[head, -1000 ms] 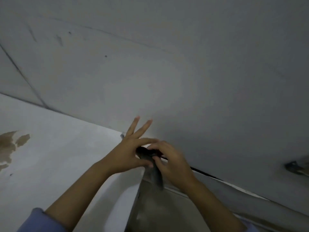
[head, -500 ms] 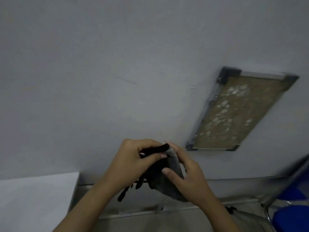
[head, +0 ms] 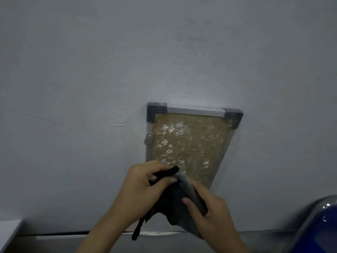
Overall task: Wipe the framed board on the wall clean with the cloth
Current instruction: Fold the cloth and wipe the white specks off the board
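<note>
Head view: we pinch the cloth (head: 179,203) with both hands' fingers, left hand (head: 144,190) and right hand (head: 209,210), just below the board (head: 189,143).

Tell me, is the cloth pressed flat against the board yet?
No, both the left hand and the right hand hold the dark cloth bunched in front of the board, whose white blotches remain.

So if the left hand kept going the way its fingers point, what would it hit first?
Probably the board. The left hand grips the cloth, with its fingers aimed up and right at the board's lower edge. How far the hand is from the wall is unclear, so this is a guess.
</note>
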Available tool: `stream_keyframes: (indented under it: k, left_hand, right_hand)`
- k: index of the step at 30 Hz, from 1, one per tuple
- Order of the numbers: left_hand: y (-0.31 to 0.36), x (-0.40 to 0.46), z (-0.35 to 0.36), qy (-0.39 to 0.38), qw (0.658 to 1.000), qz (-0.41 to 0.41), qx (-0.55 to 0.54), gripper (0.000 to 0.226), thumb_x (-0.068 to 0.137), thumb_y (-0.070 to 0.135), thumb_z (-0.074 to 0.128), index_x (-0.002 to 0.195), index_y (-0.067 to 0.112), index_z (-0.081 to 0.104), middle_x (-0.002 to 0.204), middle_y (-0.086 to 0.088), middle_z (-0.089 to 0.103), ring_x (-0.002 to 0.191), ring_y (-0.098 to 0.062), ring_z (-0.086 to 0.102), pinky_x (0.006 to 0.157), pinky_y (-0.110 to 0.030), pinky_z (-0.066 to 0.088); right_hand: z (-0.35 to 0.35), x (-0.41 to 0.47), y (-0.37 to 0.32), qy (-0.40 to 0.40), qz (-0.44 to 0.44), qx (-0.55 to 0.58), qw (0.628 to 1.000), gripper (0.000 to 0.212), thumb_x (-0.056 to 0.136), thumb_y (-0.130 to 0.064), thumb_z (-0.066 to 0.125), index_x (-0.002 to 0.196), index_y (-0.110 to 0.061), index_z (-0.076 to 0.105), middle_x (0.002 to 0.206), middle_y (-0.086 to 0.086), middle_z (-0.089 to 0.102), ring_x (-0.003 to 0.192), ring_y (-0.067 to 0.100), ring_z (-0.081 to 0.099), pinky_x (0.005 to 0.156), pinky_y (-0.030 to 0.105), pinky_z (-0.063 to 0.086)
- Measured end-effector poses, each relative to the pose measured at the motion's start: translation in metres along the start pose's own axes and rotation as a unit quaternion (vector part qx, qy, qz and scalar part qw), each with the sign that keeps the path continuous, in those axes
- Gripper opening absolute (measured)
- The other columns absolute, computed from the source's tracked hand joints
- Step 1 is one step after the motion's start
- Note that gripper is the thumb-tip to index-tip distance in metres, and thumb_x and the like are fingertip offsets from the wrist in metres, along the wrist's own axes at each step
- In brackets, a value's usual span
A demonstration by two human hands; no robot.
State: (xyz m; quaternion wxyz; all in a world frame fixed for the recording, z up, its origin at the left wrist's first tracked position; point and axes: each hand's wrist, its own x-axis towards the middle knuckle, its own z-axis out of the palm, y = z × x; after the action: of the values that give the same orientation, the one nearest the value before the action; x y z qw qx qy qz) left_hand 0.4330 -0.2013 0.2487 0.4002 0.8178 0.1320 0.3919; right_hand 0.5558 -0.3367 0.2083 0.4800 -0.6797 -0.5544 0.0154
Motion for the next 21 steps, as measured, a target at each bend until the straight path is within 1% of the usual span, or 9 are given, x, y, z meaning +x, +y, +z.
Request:
stream_keyframes:
  k: [2,4,8,10,12,14,16,18,21]
  left_hand:
    - [0.004,0.005,0.010,0.044,0.999,-0.007,0.009,0.046,0.079,0.011,0.073,0.083,0.055,0.062,0.090,0.035,0.066,0.086,0.011,0.061,0.070,-0.005,0.046]
    - [0.006,0.008,0.018,0.085,0.996,0.001,0.036,0.046,0.079,0.011,0.073,0.087,0.054,0.059,0.091,0.041,0.062,0.088,0.015,0.059,0.072,-0.002,0.043]
    - [0.006,0.011,0.022,0.171,0.977,0.059,0.113,0.035,0.084,0.013,0.070,0.104,0.039,0.059,0.094,0.028,0.063,0.090,0.007,0.060,0.074,-0.005,0.045]
    - [0.005,0.012,0.021,0.227,0.956,0.113,0.149,0.035,0.087,0.015,0.065,0.119,0.024,0.055,0.106,0.012,0.061,0.095,-0.002,0.060,0.081,-0.012,0.049]
    - [0.003,0.008,0.021,0.274,0.934,0.159,0.166,0.040,0.088,0.014,0.065,0.125,0.014,0.050,0.115,-0.001,0.057,0.107,-0.014,0.058,0.090,-0.030,0.052]
    - [-0.002,-0.005,0.024,0.310,0.900,0.196,0.234,0.040,0.086,0.018,0.064,0.122,0.011,0.047,0.124,-0.010,0.051,0.123,-0.019,0.048,0.098,-0.050,0.044]
    - [-0.008,-0.027,0.033,0.334,0.872,0.218,0.283,0.035,0.089,0.025,0.060,0.119,0.014,0.050,0.131,-0.009,0.046,0.132,-0.015,0.040,0.102,-0.055,0.033]
    - [-0.011,-0.049,0.044,0.300,0.903,0.178,0.253,0.039,0.093,0.035,0.050,0.129,0.021,0.046,0.145,0.001,0.037,0.137,-0.015,0.035,0.109,-0.050,0.026]
    - [-0.011,-0.063,0.053,0.216,0.958,0.011,0.189,0.066,0.097,0.057,0.024,0.151,0.020,0.017,0.160,0.009,0.007,0.147,-0.019,0.007,0.116,-0.041,0.014]
  right_hand:
    - [-0.015,0.003,0.005,0.024,-0.001,0.016,1.000,0.044,0.085,-0.035,0.061,0.112,-0.066,0.047,0.103,-0.048,0.054,0.088,-0.022,0.056,0.069,-0.002,0.041]
    - [-0.022,0.009,0.004,0.047,-0.009,0.029,0.998,0.040,0.084,-0.035,0.061,0.114,-0.059,0.049,0.106,-0.046,0.055,0.093,-0.020,0.056,0.071,-0.001,0.042]
    - [-0.010,0.026,-0.004,0.110,-0.049,0.040,0.992,0.032,0.086,-0.033,0.059,0.117,-0.037,0.056,0.107,-0.041,0.057,0.097,-0.020,0.055,0.077,0.002,0.045]
    - [0.002,0.032,-0.009,0.145,-0.055,0.057,0.986,0.032,0.087,-0.030,0.058,0.119,-0.027,0.059,0.113,-0.033,0.055,0.100,-0.021,0.054,0.081,0.002,0.044]
    - [0.012,0.038,-0.017,0.173,-0.046,0.082,0.980,0.034,0.087,-0.032,0.057,0.120,-0.024,0.060,0.112,-0.031,0.056,0.101,-0.020,0.054,0.083,0.003,0.044]
    - [0.018,0.042,-0.024,0.180,-0.036,0.095,0.978,0.034,0.088,-0.032,0.057,0.120,-0.022,0.063,0.112,-0.029,0.058,0.103,-0.017,0.055,0.084,0.004,0.044]
    - [0.019,0.046,-0.028,0.175,-0.039,0.082,0.980,0.032,0.088,-0.026,0.059,0.119,-0.021,0.065,0.113,-0.027,0.060,0.103,-0.016,0.056,0.084,0.004,0.044]
    - [0.020,0.049,-0.032,0.168,-0.056,0.057,0.983,0.034,0.087,-0.021,0.060,0.120,-0.019,0.065,0.113,-0.024,0.060,0.100,-0.019,0.055,0.083,0.003,0.044]
    - [0.025,0.047,-0.039,0.158,-0.076,0.021,0.984,0.032,0.085,-0.016,0.062,0.117,-0.012,0.066,0.108,-0.024,0.058,0.094,-0.025,0.051,0.081,0.001,0.043]
